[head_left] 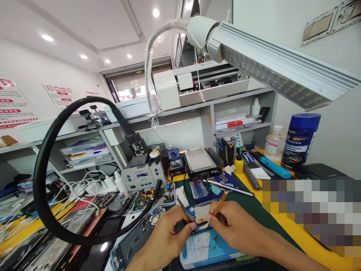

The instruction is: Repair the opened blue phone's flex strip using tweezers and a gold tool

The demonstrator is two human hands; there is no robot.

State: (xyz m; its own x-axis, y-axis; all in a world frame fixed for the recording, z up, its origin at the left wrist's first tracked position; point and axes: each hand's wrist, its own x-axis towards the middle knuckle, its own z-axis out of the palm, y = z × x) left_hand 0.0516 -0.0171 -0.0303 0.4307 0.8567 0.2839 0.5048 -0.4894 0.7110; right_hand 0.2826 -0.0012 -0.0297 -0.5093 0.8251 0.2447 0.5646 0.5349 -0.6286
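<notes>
An opened smartphone [202,241] with a light blue battery lies on the dark green mat [254,210] at the bottom centre. My left hand [166,235] is closed on thin metal tweezers [184,212], their tip at the phone's upper end. Beside it, my right hand [235,227] pinches a slim orange-brown tool [220,202] that points down at the same spot. Both hands rest over the phone's top edge.
A black hose [42,180] loops at left above phone parts and white cables. A grey soldering station [142,175], a hot plate [200,162], a blue can [300,141] and a lamp bar [282,71] overhead surround the mat. Another phone frame [135,241] lies at left.
</notes>
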